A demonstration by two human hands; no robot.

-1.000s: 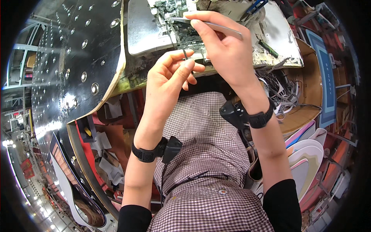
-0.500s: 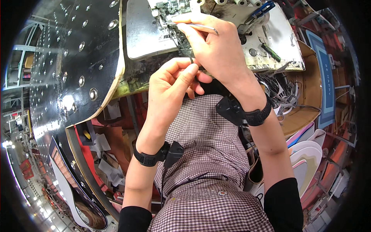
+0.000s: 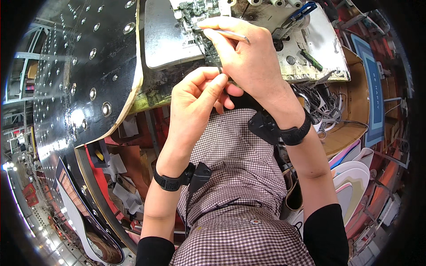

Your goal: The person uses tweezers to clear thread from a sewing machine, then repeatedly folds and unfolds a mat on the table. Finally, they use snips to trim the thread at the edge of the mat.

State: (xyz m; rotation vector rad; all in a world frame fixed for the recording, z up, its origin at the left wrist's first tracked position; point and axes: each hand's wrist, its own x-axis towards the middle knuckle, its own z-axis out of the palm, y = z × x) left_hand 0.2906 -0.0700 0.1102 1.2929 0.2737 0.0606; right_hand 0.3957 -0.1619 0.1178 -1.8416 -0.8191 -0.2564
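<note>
The left hand [image 3: 199,93] has its thumb and first finger pressed together on a thin dark strip [image 3: 220,70], at the near edge of the work table. The far part of this strip is difficult to follow among the dark parts of the machine [image 3: 199,11]. The right hand [image 3: 253,60] is clamped on a pair of metal tweezers [image 3: 234,34], which lies slanted, with its tips to the left, close to the machine. Whether the tips hold something, I cannot tell. The two hands are very near each other, the right one farther away.

To the left of the machine is a smooth pale plate [image 3: 166,40]. On the right side there are scissors [image 3: 304,11] with blue handles and, nearer, a small green tool [image 3: 311,60]. Nearer still, a tangle of cables [image 3: 323,106] lies in a cardboard box [image 3: 344,133].
</note>
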